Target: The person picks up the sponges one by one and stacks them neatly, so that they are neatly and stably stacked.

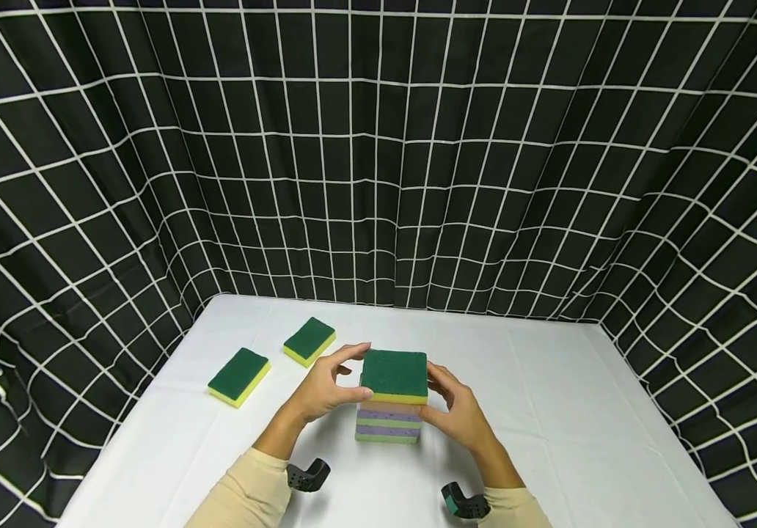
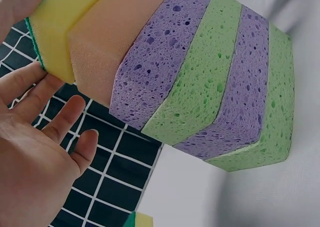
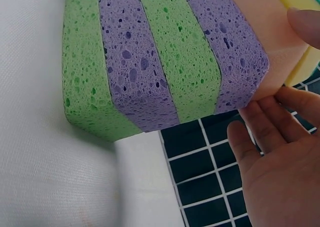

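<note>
Sponges stand in a stack at the table's middle. Lowest come a light green sponge (image 3: 82, 77), a purple sponge (image 3: 132, 72), a second green sponge (image 3: 185, 72) and a second purple sponge (image 3: 235, 62). Above them lie a peach sponge (image 2: 100, 52) and, topmost, a yellow scouring sponge (image 1: 395, 372) with its dark green side up. My left hand (image 1: 320, 387) grips the scouring sponge at its left side, thumb in front and fingers behind. From the right, my right hand (image 1: 461, 412) holds the peach sponge, its thumb at the front and fingertips round the back corner.
Two more green-and-yellow scouring sponges lie on the white-covered table (image 1: 537, 389) to the left: a nearer one (image 1: 240, 375) and a farther one (image 1: 309, 340), close beyond my left hand. A black gridded curtain (image 1: 385, 161) encloses the back and sides.
</note>
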A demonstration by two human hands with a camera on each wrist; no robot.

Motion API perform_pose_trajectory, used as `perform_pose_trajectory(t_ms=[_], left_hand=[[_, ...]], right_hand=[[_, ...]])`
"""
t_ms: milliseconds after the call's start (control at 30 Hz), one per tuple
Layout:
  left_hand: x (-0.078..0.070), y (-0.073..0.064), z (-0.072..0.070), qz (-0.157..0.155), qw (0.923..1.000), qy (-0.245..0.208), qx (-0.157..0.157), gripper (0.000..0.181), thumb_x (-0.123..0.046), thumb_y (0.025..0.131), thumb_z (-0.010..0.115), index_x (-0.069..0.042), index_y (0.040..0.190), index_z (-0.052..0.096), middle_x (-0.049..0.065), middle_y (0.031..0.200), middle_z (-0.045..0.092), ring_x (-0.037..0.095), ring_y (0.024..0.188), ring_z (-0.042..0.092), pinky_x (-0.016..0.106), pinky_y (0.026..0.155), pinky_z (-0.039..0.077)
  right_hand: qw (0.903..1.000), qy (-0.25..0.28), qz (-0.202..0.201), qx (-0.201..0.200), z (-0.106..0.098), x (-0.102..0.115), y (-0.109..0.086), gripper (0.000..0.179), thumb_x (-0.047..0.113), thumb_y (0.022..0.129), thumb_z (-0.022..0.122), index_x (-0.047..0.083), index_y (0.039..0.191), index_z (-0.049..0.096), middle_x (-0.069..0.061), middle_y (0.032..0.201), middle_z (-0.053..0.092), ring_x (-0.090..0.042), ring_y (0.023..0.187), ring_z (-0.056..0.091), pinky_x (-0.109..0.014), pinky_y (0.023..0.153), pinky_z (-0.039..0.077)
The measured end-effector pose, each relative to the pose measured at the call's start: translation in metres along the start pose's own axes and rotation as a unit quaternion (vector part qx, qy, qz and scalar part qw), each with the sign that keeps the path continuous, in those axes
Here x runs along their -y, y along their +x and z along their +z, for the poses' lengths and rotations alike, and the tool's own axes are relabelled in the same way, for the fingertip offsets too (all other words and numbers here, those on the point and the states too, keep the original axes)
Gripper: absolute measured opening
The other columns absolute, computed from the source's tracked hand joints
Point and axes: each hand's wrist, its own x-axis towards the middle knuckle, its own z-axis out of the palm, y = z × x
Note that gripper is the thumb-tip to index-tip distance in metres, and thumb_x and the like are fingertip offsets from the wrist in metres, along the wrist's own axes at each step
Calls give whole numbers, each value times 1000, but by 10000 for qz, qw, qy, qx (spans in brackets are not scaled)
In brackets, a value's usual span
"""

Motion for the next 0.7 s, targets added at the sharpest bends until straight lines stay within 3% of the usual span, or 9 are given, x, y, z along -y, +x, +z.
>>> perform_pose_trajectory(t_ms=[100,300,467,700], left_hand=[[13,0,1,26,10000,80,-17,67,3,77,75,9,137,47,24,130,52,46,120,42,58,91,37],[39,2,1,10,9997,235,-106,68,-5,77,78,1,139,49,14,130,55,34,120,46,55,91,38],[42,3,0,-66,9995,282,-105,70,-16,77,80,-6,139,51,6,130,56,30,121,46,50,92,38],[42,4,0,-86,9995,300,-45,69,-19,78,79,-6,139,51,6,130,55,32,121,46,52,92,37]], right_hand=[[10000,-13,41,-3,0,-1,0,68,-14,77,71,-15,138,40,-26,132,49,-19,123,47,-32,99,40],[10000,-47,47,26,0,-2,-1,70,-13,77,71,-16,139,37,-26,132,48,-22,122,48,-53,96,39],[9998,11,198,77,0,-1,-1,73,-10,79,72,-14,141,35,-24,135,47,-25,124,46,-61,95,36],[9992,-31,403,51,0,1,-2,76,-7,79,72,-14,143,30,-23,137,45,-33,123,46,-63,93,36]])
